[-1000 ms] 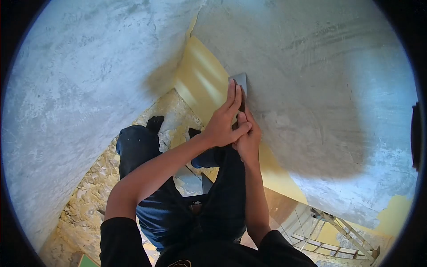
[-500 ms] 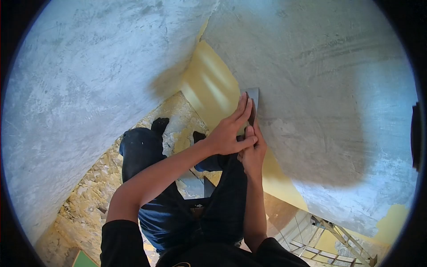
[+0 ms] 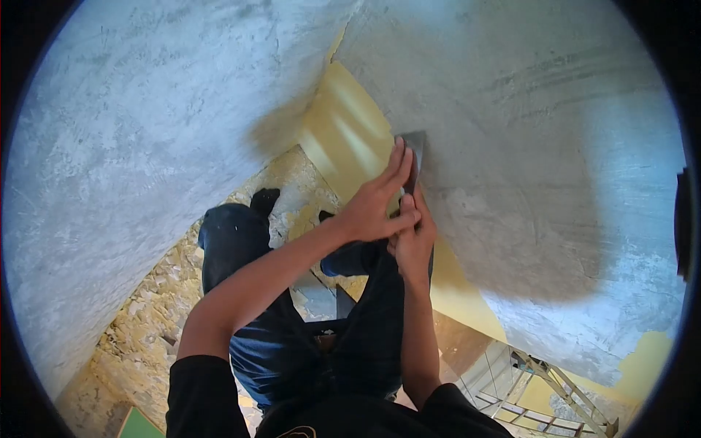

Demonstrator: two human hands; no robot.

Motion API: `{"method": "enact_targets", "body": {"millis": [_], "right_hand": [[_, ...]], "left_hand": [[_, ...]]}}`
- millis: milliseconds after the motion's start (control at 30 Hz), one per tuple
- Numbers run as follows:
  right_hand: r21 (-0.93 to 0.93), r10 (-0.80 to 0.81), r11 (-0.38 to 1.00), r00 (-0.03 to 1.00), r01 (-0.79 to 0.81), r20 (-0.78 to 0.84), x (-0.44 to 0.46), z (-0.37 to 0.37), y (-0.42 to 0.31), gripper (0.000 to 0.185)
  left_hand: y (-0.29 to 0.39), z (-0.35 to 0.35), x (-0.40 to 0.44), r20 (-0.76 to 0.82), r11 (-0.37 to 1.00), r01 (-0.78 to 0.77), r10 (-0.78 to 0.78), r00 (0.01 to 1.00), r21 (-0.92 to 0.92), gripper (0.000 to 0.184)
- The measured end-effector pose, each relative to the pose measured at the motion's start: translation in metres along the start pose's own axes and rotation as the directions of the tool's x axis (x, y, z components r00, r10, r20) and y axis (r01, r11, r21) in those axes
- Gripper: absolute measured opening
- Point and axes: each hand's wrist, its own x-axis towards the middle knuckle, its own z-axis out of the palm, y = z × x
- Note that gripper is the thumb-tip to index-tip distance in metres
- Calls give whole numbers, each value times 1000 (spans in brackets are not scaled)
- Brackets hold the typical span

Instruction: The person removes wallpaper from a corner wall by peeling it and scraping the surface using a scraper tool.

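Observation:
A scraper (image 3: 415,140) with a broad metal blade meets the right-hand grey wall (image 3: 511,160), at the border of a remaining yellow paint strip (image 3: 347,135). My right hand (image 3: 415,252) is closed around its handle, which is mostly hidden by the fingers. My left hand (image 3: 369,210) presses its straight fingers together along the blade, while its thumb crosses over to my right hand. The blade's lower part is covered by my left fingers.
Paint flakes (image 3: 157,306) litter the floor around my bent legs (image 3: 241,248). Another grey wall (image 3: 146,131) rises close on the left, meeting the right one in a corner. A metal ladder (image 3: 566,398) is at the lower right, and a green-edged board (image 3: 139,425) at the lower left.
Both hands and the scraper have slid a short way up along the paint edge, away from my body. More of the blade's face shows now.

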Motion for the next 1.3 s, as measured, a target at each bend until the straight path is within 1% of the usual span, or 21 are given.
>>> {"method": "enact_targets", "body": {"millis": [67, 100, 167, 200, 300, 367, 400, 467, 533, 600, 667, 700, 767, 833, 900, 967, 1033, 1067, 1100, 1200, 1300], "right_hand": [[8, -38, 999, 999, 38, 10, 3, -2, 0, 46], [10, -60, 998, 998, 60, 24, 5, -2, 3, 46], [6, -61, 998, 997, 60, 42, 13, 2, 9, 46], [9, -82, 997, 995, 82, 56, 17, 5, 10, 46], [-14, -10, 1000, 1000, 10, 3, 0, 4, -2, 45], [-9, -27, 1000, 1000, 27, -1, 5, 4, -3, 45], [-8, -21, 1000, 1000, 21, -5, 4, 3, -1, 45], [-14, -21, 1000, 1000, 21, 17, 6, 8, 1, 46], [-6, -59, 998, 998, 60, 33, 8, 10, -4, 46], [16, 12, 1000, 1000, -12, -13, -5, 2, -11, 45], [-1, -26, 1000, 1000, 26, 3, 8, 2, -9, 45], [-22, -42, 999, 999, 43, 14, 11, 0, -5, 44], [-26, -39, 999, 999, 40, 22, 14, 3, 4, 44], [-22, -69, 997, 996, 71, 52, 13, 6, 2, 44], [-21, -39, 999, 999, 38, -13, 4, 6, -6, 43], [-16, -40, 999, 999, 40, -1, 14, 6, -2, 43], [-22, -6, 1000, 1000, 6, 3, 12, 5, 4, 43], [-22, -23, 999, 1000, 24, 19, 13, 8, 4, 43], [-18, -57, 998, 997, 58, 43, 18, 12, 1, 44], [-3, -53, 999, 999, 53, 5, 5, 6, 1, 44], [2, 5, 1000, 1000, -5, 11, 20, 10, 2, 45]], "left_hand": [[2, 1, -2, 69, 989, -48, 38, 997, 141, 99], [-2, -2, 3, 64, 988, -49, 40, 997, 146, 99], [-10, -1, 4, -10, 1000, 22, -22, 1000, -9, 99], [-8, 0, 1, -8, 1000, 27, -27, 1000, -11, 99], [-2, -2, 1, -4, 999, 6, -6, 1000, 38, 99], [0, -2, -1, 70, 985, -43, 31, 997, 167, 98], [-2, -4, 3, 67, 985, -38, 27, 997, 168, 98], [-5, -6, 5, 19, 998, 69, -70, 997, 9, 97], [-2, -8, 3, 20, 998, 43, -44, 999, 39, 97], [1, -6, 2, 29, 998, 5, -7, 1000, 61, 98], [-1, -3, 0, 57, 983, -58, 49, 997, 175, 99], [-3, -5, 3, 57, 984, -54, 45, 997, 170, 99], [-6, -7, 8, -19, 999, 39, -39, 999, -2, 99], [-7, -3, 4, -27, 1000, 17, -17, 999, 23, 98], [-4, -3, 6, -32, 998, -19, 21, 999, 54, 98], [-1, -4, 5, 40, 991, -9, 4, 999, 131, 98], [-7, -9, 8, 17, 997, 50, -51, 999, 61, 97], [-7, -10, 9, -2, 995, 95, -95, 995, -3, 97], [-7, -10, 8, -7, 996, 93, -93, 996, 1, 97], [-3, -9, 7, -6, 997, 6, -6, 1000, 83, 98], [-4, -9, 6, 30, 990, 31, -35, 999, 139, 98]]}}
